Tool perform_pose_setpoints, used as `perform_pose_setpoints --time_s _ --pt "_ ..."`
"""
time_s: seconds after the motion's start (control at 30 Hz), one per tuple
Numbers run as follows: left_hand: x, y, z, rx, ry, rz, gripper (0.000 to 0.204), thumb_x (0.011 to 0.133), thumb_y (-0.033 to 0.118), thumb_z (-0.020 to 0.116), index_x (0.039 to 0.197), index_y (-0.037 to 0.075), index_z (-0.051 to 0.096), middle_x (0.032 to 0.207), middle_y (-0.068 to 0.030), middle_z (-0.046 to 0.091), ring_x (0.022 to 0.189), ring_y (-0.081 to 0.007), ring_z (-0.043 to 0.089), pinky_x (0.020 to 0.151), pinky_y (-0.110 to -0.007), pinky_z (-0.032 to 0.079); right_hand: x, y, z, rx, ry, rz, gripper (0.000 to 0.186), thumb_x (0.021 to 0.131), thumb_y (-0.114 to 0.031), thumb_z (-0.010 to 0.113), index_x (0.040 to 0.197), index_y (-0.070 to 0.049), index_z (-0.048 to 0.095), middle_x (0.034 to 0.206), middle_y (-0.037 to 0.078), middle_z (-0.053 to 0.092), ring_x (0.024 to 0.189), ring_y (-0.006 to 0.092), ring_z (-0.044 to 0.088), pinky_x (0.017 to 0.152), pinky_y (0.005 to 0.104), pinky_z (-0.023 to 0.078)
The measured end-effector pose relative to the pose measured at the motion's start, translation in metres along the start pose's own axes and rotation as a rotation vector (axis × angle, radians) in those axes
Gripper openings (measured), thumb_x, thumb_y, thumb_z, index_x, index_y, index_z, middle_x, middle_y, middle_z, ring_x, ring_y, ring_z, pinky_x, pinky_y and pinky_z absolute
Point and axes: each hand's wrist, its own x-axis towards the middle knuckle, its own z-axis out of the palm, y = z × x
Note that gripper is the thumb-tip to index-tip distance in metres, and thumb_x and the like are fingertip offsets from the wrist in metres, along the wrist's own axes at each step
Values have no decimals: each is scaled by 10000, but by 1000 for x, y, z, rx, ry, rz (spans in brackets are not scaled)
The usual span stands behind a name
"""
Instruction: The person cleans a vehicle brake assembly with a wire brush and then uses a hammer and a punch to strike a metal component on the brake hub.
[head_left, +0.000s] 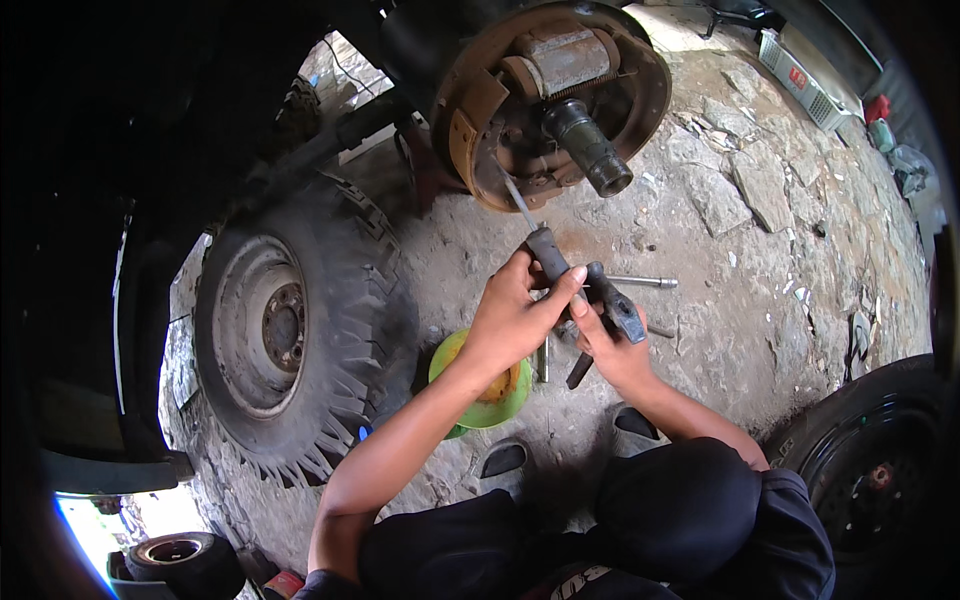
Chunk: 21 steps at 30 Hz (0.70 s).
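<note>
Wrapped around the dark handle of a screwdriver [543,248] is my left hand [508,315]. The screwdriver's shaft slants up, its tip at the lower left part of a rusty brake assembly [655,85], by a curved brake shoe [466,145]. A dark, greasy axle spindle [590,150] juts out from the middle of that assembly. My right hand [620,358] is closed on a hammer [626,318], its head showing above the fingers. The right thumb lies close to the lower end of the screwdriver handle, near my left thumb; whether they touch is hard to tell.
A large knobbly tyre on a wheel [350,320] stands at left. Below my hands sits a green bowl [517,402] with orange-brown contents. Metal bars [650,282] lie on the dusty stone ground. Another wheel [850,450] lies at lower right; a pale crate [800,80] is far right.
</note>
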Motion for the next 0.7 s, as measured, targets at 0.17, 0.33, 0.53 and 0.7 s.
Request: perform_pose_setpoints --time_s 0.17,0.33,0.53,0.7 --pt "19 10 -11 -320 -83 -58 405 1014 364 496 1094 -17 607 996 -140 701 928 -172 656 913 -331 482 -2 -27 6 156 -49 146 423 991 -395 547 1024 26 577 658 79 572 435 66 393 435 243 333" --pt "30 14 -4 -428 -2 -61 371 984 373 564 1002 8 628 901 -113 698 856 -155 657 846 -309 495 7 -50 8 358 -107 318 515 998 -487 481 950 13 594 652 43 565 428 62 380 420 233 314" --pt "35 5 -5 -463 155 -76 318 917 340 690 820 43 629 759 18 616 680 -35 501 622 -212 396 9 -47 16 532 -221 416 605 1000 -554 397 1040 27 563 671 12 518 424 61 292 452 238 298" --pt "38 11 -4 -441 206 -66 300 894 313 720 796 46 624 729 49 562 661 -28 452 593 -205 355 12 -39 16 711 -323 454 635 990 -590 375 1030 17 560 654 -29 489 419 59 285 460 237 298"
